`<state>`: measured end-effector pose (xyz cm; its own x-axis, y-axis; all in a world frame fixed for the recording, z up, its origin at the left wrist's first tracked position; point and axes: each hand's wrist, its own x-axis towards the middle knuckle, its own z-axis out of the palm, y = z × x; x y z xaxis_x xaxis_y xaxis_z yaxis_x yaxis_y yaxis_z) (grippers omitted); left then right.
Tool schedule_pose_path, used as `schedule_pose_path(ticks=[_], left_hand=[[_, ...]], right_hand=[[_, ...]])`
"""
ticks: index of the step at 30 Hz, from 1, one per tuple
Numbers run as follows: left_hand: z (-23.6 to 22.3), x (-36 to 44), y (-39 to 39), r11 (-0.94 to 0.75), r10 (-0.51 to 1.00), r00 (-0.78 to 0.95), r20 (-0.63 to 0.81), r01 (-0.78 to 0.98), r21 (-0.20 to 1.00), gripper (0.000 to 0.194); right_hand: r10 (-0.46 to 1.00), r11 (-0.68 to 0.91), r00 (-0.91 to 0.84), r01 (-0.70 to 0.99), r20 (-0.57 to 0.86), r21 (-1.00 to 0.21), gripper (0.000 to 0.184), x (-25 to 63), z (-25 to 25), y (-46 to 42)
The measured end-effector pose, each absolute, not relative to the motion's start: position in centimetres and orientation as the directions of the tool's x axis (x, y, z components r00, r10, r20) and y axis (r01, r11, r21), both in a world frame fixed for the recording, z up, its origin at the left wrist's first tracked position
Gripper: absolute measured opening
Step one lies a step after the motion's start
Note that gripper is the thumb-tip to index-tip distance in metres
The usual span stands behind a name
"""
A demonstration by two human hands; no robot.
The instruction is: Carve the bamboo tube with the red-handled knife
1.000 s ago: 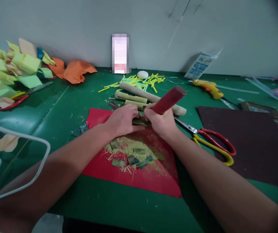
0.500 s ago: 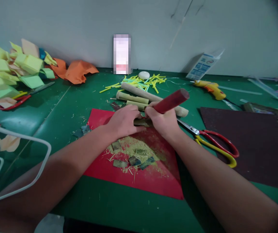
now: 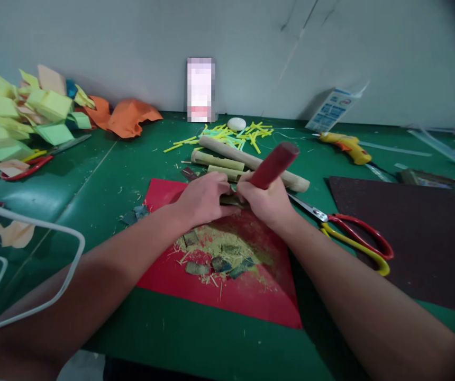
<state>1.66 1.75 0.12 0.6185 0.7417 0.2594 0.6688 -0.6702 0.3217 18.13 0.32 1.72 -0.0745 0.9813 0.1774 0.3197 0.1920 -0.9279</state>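
Observation:
My right hand (image 3: 267,203) is closed round the dark red handle (image 3: 274,164) of a tool, which slants up and away to the right. Its working end is hidden between my hands. My left hand (image 3: 202,199) is closed on a short greenish bamboo piece (image 3: 228,200), pressed down at the far edge of a red sheet (image 3: 251,296). A heap of yellowish shavings and small dark chips (image 3: 218,254) lies on the sheet just in front of my hands.
Bamboo sticks (image 3: 217,160) and a pale wooden rod (image 3: 294,182) lie behind my hands, with yellow-green strips (image 3: 247,132) beyond. Red-and-yellow scissors (image 3: 354,238) lie right, beside a dark sheet (image 3: 410,233) and a yellow glue gun (image 3: 346,145). Coloured paper (image 3: 17,116) is piled left; white cable (image 3: 33,233) near.
The red handle has tipped slightly steeper and to the left; both hands stay in the same place on the bamboo piece.

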Motion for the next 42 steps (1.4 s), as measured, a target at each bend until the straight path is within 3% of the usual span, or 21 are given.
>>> schedule_pose_path(ticks=[10,42], left_hand=[[0.06,1.83,1.64,-0.663,0.748,0.605,0.271,0.691,0.287,0.028],[0.0,1.84,1.58,-0.67,0.742,0.618,0.261,0.675,0.308,0.025]], right_hand=[[0.977,0.192,0.027,0.325,0.212,-0.926,0.018,18.08,1.74,0.47],[0.977,0.203,-0.012,0.363,0.213,-0.909,0.02,18.09,1.77,0.5]])
